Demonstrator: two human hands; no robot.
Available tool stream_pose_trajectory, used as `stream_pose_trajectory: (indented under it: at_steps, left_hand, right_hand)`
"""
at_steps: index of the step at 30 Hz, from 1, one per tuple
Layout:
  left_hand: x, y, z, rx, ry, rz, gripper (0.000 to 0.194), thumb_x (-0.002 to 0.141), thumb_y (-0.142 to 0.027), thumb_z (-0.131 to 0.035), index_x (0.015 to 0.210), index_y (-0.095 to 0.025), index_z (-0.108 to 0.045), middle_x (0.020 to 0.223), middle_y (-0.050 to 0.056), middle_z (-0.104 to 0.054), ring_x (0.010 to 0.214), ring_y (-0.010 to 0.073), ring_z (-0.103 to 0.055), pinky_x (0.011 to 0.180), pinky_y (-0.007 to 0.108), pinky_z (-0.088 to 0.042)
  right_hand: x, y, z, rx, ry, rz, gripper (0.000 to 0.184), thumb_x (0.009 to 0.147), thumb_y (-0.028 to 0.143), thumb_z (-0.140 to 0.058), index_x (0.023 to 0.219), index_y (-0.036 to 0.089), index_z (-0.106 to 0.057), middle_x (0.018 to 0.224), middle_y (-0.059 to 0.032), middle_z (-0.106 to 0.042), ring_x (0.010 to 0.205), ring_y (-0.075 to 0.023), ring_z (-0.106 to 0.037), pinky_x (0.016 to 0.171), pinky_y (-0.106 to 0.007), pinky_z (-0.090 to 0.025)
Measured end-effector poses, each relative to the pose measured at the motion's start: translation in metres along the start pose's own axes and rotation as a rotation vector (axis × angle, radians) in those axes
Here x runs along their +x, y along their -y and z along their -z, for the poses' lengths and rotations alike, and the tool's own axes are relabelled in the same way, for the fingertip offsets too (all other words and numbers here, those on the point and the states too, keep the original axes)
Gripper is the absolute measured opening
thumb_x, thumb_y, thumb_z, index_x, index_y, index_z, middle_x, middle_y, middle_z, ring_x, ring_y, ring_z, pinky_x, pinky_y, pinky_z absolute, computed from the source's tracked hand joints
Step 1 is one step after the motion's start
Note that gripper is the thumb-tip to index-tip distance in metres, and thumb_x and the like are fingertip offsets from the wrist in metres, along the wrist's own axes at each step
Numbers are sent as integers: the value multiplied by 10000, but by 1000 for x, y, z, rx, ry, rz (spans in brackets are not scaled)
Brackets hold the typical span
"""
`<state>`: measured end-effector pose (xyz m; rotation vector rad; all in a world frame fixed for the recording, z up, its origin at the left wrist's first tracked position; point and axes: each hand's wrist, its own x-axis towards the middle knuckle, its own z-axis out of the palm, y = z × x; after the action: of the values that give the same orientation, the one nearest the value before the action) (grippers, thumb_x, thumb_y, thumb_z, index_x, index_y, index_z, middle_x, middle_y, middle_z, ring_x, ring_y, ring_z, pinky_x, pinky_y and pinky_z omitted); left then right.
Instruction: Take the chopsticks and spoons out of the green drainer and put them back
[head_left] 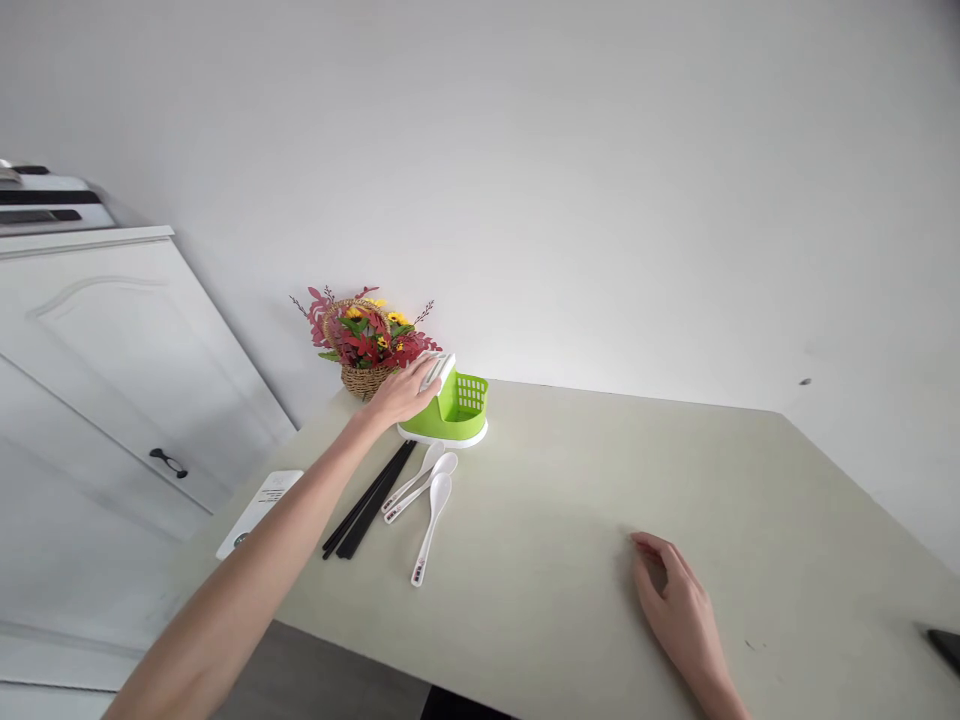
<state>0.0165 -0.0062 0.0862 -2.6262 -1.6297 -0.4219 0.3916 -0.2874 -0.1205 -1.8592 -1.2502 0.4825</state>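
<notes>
My left hand [409, 392] reaches to the back of the table, its fingers wrapped over the white top of a green plastic cutlery holder [450, 428]. This holder has a latticed basket side and a white base. In front of it lie black chopsticks [371, 505] in a loose bundle. Three white spoons, one of them a separate spoon [433, 520] nearest the table's middle, lie to the right of the chopsticks. My right hand [679, 600] rests on the table at the right, loosely curved, with nothing between thumb and forefinger.
A wicker basket [364, 382] of red and yellow flowers stands behind my left hand. Under my left forearm lies a white flat box [262, 505]. A white cabinet [112, 350] borders the table's left side. A dark object [945, 643] sits at the right edge.
</notes>
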Motion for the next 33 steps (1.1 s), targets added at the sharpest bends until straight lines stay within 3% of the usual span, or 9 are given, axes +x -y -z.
stream_pose_trajectory:
  at_steps: [3, 5, 8, 10, 12, 16, 18, 23, 33]
  left_hand:
    - [-5, -3, 2, 12, -52, -27, 574, 1069, -472, -343, 1594, -247, -400, 1681, 52, -369, 1458, 279, -466, 1220, 420, -338]
    - [-16, -15, 4, -9, -196, -56, 515, 1077, -435, -355, 1533, -229, -479, 1624, 75, -459, 1465, 273, -445, 1239, 443, -310]
    - [-53, -53, 1, -149, -503, -83, 410, 1077, -370, -402, 1422, -214, -558, 1468, 116, -597, 1381, 262, -514, 1205, 457, -361]
    - [-88, -88, -11, -301, -614, -73, 330, 1073, -335, -426, 1326, -207, -595, 1320, 127, -662, 1253, 255, -594, 1122, 444, -445]
    - [-126, -124, -32, -479, -542, -79, 243, 1064, -311, -451, 1198, -213, -629, 1140, 100, -695, 1078, 223, -651, 988, 378, -517]
    - [-182, -175, -82, -781, -55, -27, 200, 1054, -327, -492, 1010, -224, -657, 908, 25, -685, 679, 131, -598, 642, 242, -486]
    - [-194, -186, -101, -863, 80, 40, 274, 1058, -371, -485, 913, -216, -658, 798, 6, -667, 601, 117, -538, 554, 227, -415]
    - [-197, -189, -116, -921, 174, 156, 416, 1062, -460, -450, 784, -202, -621, 655, -14, -566, 563, 115, -436, 513, 231, -313]
    - [-199, -183, -124, -920, 242, 176, 364, 1063, -392, -453, 761, -213, -549, 608, -40, -486, 517, 98, -413, 512, 227, -317]
  right_hand:
    - [0, 1, 1, 2, 6, -9, 366, 923, 469, -480, 1188, 270, -633, 1269, -76, -693, 1162, -282, -645, 870, -406, -527]
    - [0, 2, 1, -1, 5, -22, 366, 917, 472, -479, 1181, 274, -636, 1267, -72, -694, 1155, -280, -648, 878, -409, -527]
    - [0, 1, 0, -2, 1, -34, 363, 909, 477, -483, 1170, 279, -639, 1261, -64, -697, 1160, -277, -648, 916, -419, -521]
    - [0, 1, 0, -2, -4, -30, 363, 906, 480, -481, 1164, 279, -639, 1253, -61, -699, 1165, -276, -646, 937, -425, -516]
    - [0, 1, 0, -5, -10, -23, 363, 905, 482, -482, 1159, 278, -641, 1246, -61, -701, 1161, -276, -648, 940, -425, -516]
    - [0, 3, 2, -11, -10, -24, 354, 908, 479, -487, 1157, 284, -646, 1243, -58, -703, 1150, -272, -655, 922, -411, -525]
    - [0, 4, 3, -13, -8, -26, 352, 916, 477, -485, 1164, 287, -645, 1243, -57, -703, 1140, -268, -657, 897, -400, -532]
    - [0, 7, 4, -19, -2, -19, 345, 937, 482, -486, 1186, 304, -643, 1262, -52, -700, 1133, -262, -664, 864, -381, -549]
    - [-2, 30, 4, -93, -60, -130, 320, 946, 482, -450, 1142, 326, -649, 1265, -37, -697, 1139, -289, -662, 878, -414, -543]
